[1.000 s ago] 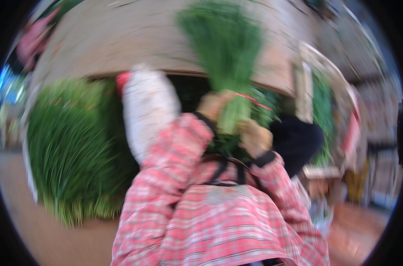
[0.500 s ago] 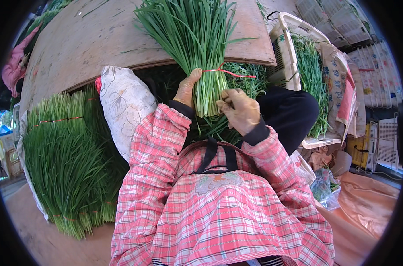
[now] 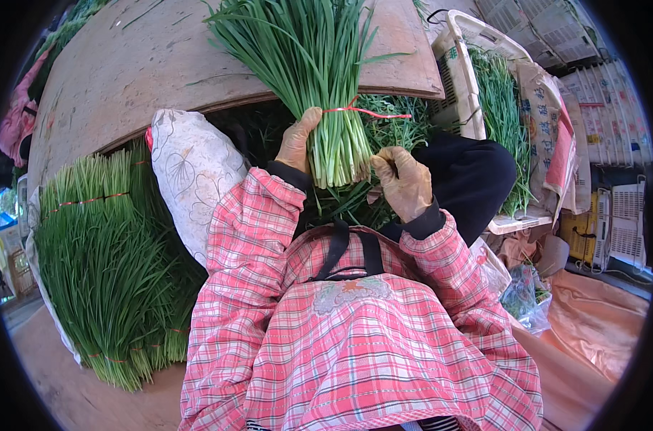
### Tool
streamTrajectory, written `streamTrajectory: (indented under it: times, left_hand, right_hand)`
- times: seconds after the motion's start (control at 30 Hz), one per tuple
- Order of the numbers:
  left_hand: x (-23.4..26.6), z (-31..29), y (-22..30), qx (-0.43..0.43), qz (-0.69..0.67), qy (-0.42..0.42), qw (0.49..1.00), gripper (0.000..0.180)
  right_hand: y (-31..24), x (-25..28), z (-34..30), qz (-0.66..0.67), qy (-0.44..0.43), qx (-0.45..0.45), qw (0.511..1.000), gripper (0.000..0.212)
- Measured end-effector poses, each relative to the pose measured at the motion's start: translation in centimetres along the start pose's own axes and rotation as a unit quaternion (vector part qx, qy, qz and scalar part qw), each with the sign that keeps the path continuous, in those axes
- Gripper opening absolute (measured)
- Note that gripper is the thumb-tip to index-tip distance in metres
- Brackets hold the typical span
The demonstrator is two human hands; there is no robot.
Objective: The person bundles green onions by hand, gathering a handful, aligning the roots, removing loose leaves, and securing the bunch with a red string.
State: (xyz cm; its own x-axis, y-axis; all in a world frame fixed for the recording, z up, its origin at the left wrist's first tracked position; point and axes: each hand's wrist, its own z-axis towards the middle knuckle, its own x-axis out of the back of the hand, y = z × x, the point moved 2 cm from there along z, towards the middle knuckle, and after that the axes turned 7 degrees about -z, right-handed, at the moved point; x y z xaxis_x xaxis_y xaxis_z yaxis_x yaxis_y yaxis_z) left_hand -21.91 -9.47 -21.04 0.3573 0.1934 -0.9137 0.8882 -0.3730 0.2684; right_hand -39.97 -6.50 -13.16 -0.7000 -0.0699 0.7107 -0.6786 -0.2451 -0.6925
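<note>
Over a brown wooden board [image 3: 125,79], a bunch of chives [image 3: 319,79] tied with red string [image 3: 358,110] is gripped by the left hand [image 3: 297,140]; the right hand [image 3: 402,179] is curled shut just beside its cut ends.

The brown board [image 3: 147,65] lies bare across its left half and along its near edge, open for a pass. The bunch of chives [image 3: 319,79], held upright, blocks its middle. Left of the left hand [image 3: 296,142], a patterned sack [image 3: 193,172] and the stacked chive bundles [image 3: 104,266] crowd the way. Right of the right hand [image 3: 405,183], a white crate [image 3: 459,79] of greens stands close beside the board's right edge.
</note>
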Motion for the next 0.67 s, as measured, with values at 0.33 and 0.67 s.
streamTrajectory:
  times: [0.33,0.67]
  left_hand:
    - [0.8,-5.2,4.1,-0.045,-0.022,0.018,0.999,0.047]
    - [3.3,-4.8,4.3,-0.193,0.097,0.07,0.974,0.04]
  right_hand:
    - [-3.8,-7.6,1.2,-0.08,-0.113,0.055,0.989,0.016]
    - [-2.2,-6.9,-0.6,0.109,-0.252,-0.036,0.961,0.019]
